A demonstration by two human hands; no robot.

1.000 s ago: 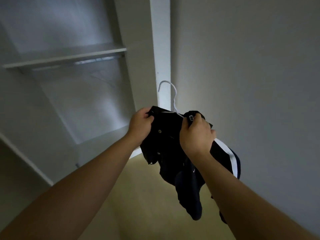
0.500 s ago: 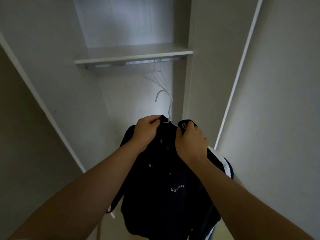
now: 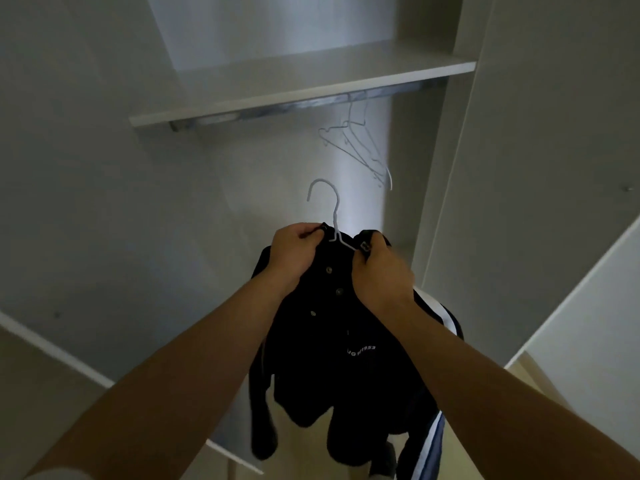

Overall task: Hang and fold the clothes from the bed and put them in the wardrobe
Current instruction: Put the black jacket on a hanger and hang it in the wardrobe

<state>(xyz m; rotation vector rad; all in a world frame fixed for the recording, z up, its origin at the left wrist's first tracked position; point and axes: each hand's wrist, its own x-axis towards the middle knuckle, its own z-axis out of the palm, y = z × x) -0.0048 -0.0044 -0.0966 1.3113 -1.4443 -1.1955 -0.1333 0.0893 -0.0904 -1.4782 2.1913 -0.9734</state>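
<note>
Hanging from the wardrobe rail point(image 3: 298, 107) are wire hangers point(image 3: 356, 147) (black jacket point(image 3: 322, 341) held below).

Perhaps "UG 1953" on black shirt point(image 3: 341, 344)

Empty wire hangers point(image 3: 360, 147) on a metal rail point(image 3: 294, 107) beneath a shelf point(image 3: 311, 81); beige floor point(image 3: 301, 459).

I see a dim, pale-grey wardrobe point(image 3: 104, 202) interior, a white shelf point(image 3: 311, 74) above a metal rail point(image 3: 294, 107), and pale yellowish floor point(image 3: 301, 452) at the bottom.
</note>
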